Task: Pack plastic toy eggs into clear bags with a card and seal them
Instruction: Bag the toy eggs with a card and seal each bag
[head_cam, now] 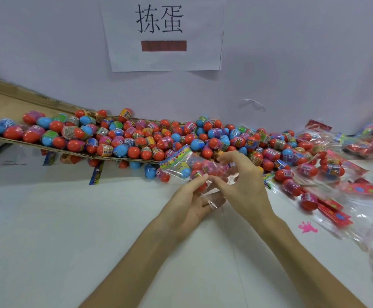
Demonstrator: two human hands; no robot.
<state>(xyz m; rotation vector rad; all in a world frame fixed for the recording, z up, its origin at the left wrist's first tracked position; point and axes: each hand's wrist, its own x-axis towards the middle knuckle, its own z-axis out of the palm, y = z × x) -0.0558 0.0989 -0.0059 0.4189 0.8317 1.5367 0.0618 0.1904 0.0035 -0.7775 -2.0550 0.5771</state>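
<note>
Here, near the middle of the frame, we see the clear bag [181, 166] over the white bench [70, 241], already holding several red and blue eggs [197, 166] and a colourful card [176, 155] at its far left end. The left hand [194, 196] lies palm up beneath the bag's near end, thumb and forefinger pinching the film. The right hand [243, 181] curls over from the right, its fingertips pinching the same end. Behind them, loose eggs [136, 138] spill along a cardboard sheet [7, 103] from the left edge toward the centre. Filled bags [358, 144] lie at the right edge, and a paper sign [163, 61] hangs at top centre.
</note>
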